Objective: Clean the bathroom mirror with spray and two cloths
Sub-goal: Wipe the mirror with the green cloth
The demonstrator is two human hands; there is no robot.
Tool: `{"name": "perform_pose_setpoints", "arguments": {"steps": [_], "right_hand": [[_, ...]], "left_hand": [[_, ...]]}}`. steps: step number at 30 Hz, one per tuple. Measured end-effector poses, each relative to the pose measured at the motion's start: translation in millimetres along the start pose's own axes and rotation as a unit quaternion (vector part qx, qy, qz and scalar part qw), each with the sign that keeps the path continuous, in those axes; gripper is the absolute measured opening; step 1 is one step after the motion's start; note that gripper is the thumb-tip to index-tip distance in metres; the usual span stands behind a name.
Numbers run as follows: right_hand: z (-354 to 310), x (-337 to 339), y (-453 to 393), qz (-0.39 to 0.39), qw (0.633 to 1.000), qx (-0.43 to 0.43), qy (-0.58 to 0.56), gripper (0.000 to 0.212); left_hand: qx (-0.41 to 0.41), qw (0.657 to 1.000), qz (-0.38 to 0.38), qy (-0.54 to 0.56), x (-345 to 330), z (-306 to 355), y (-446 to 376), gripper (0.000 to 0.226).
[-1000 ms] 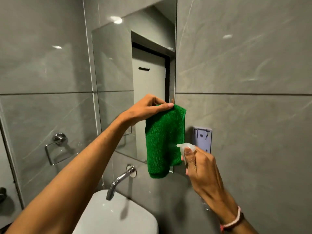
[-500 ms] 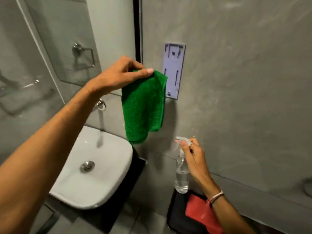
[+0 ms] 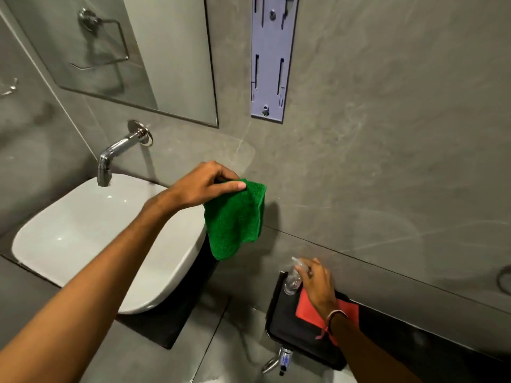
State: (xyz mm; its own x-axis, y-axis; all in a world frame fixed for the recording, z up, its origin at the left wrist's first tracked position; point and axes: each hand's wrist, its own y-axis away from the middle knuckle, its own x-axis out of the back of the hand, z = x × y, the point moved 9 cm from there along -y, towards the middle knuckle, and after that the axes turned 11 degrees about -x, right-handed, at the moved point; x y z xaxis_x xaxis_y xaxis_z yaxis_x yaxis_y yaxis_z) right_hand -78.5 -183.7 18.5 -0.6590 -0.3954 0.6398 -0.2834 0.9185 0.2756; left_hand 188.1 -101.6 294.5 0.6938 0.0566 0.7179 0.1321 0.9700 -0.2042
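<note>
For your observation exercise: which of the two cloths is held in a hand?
The green cloth, pinched by the left hand; the red cloth lies on the black tray.

The left hand (image 3: 206, 185) pinches a hanging green cloth (image 3: 235, 221) at centre, while at five o'clock the right hand (image 3: 318, 286) grips a spray bottle (image 3: 292, 281) over a black tray (image 3: 279, 324) holding a red cloth (image 3: 307, 308).

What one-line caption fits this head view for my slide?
Left hand holds the green cloth beside the basin; right hand sets the spray bottle on the black tray.
</note>
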Motion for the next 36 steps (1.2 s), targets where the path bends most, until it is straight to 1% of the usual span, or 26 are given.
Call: {"name": "perform_pose_setpoints", "arguments": {"steps": [3,5,7,9,10,12,13,15,16,17,18,19,20,21,22,23,24,25,26,27,28,29,30,32,34,36], "right_hand": [[1.0,4.7,-2.6,0.008,0.999,0.012,0.033,0.030],[-7.3,5.9,-3.5,-0.006,0.998,0.015,0.062,0.033],[-37.1,11.5,1.6,-0.004,0.997,0.039,0.066,0.041],[-90.5,27.8,12.8,0.000,0.997,0.080,-0.011,0.056],[-124.4,37.3,22.1,-0.021,0.992,0.101,-0.071,0.066],[-206.2,55.4,50.1,-0.113,0.969,0.160,-0.153,0.082],[-250.6,66.8,67.3,-0.162,0.950,0.201,-0.179,0.075],[-328.1,94.0,99.4,-0.206,0.912,0.285,-0.209,0.039],[-362.3,110.4,114.5,-0.204,0.899,0.313,-0.228,0.026],[-389.7,125.4,128.0,-0.196,0.886,0.335,-0.252,0.022],[-423.3,141.9,142.2,-0.189,0.871,0.361,-0.273,0.020],[-446.0,152.5,154.3,-0.187,0.860,0.373,-0.293,0.019],[-473.4,164.7,167.0,-0.183,0.846,0.395,-0.306,0.018],[-496.5,173.7,176.5,-0.182,0.832,0.414,-0.320,0.019],[-510.4,178.5,180.8,-0.174,0.830,0.414,-0.331,0.022],[-528.0,181.8,182.8,-0.154,0.830,0.423,-0.330,0.026],[-545.1,185.0,182.5,-0.115,0.840,0.424,-0.319,0.032],[-551.1,181.8,177.0,-0.071,0.856,0.414,-0.300,0.037],[-567.3,185.1,179.0,-0.020,0.869,0.417,-0.266,0.042],[-576.5,182.6,179.2,0.025,0.884,0.416,-0.213,0.045],[-589.0,187.8,182.1,0.072,0.889,0.424,-0.159,0.047],[-599.6,195.2,184.4,0.112,0.887,0.432,-0.119,0.049],[-608.0,208.7,187.5,0.143,0.878,0.443,-0.107,0.050],[-620.6,253.9,196.5,0.237,0.836,0.478,-0.130,0.042],[-628.9,302.2,203.9,0.376,0.769,0.501,-0.122,0.032],[-638.3,330.7,206.5,0.499,0.712,0.493,-0.041,0.034]], "left_hand": [[-0.002,1.000,-0.004,-0.024,1.2,1.0,-0.9,0.040],[-0.002,0.999,-0.006,-0.044,5.1,4.6,-3.0,0.042],[-0.004,0.998,-0.013,-0.067,12.0,11.9,-3.8,0.043],[-0.018,0.995,-0.021,-0.095,26.0,30.7,-6.5,0.040],[-0.027,0.995,-0.028,-0.094,34.0,43.7,-7.8,0.038],[-0.061,0.994,-0.036,-0.086,55.8,83.3,-8.6,0.034],[-0.076,0.993,-0.033,-0.084,70.8,106.2,-8.0,0.033],[-0.087,0.994,0.014,-0.057,105.5,141.5,-4.9,0.027],[-0.092,0.993,0.065,-0.025,130.7,158.0,0.1,0.026],[-0.099,0.986,0.133,0.032,156.0,170.4,10.0,0.028],[-0.112,0.964,0.219,0.100,189.5,180.8,22.7,0.035],[-0.118,0.926,0.296,0.201,207.7,181.2,39.1,0.046],[-0.122,0.880,0.353,0.294,222.1,183.5,52.7,0.058],[-0.153,0.833,0.368,0.384,222.4,184.4,61.1,0.067],[-0.225,0.786,0.331,0.471,213.1,199.8,63.7,0.069],[-0.319,0.724,0.270,0.548,206.3,218.9,66.1,0.068],[-0.366,0.662,0.261,0.599,210.9,224.9,68.7,0.069],[-0.314,0.603,0.281,0.677,204.9,206.3,63.7,0.074],[-0.283,0.599,0.327,0.674,203.6,188.8,53.8,0.075],[-0.259,0.588,0.399,0.655,210.0,166.2,52.6,0.070],[-0.222,0.578,0.489,0.614,218.5,155.4,51.7,0.064],[-0.211,0.563,0.524,0.604,223.8,153.9,50.5,0.061],[-0.203,0.559,0.535,0.600,230.3,161.8,42.2,0.062],[-0.209,0.576,0.542,0.575,257.2,174.2,28.7,0.071],[-0.243,0.618,0.589,0.460,305.7,193.8,14.0,0.071],[-0.278,0.690,0.620,0.249,359.0,240.1,-8.1,0.061]]}}
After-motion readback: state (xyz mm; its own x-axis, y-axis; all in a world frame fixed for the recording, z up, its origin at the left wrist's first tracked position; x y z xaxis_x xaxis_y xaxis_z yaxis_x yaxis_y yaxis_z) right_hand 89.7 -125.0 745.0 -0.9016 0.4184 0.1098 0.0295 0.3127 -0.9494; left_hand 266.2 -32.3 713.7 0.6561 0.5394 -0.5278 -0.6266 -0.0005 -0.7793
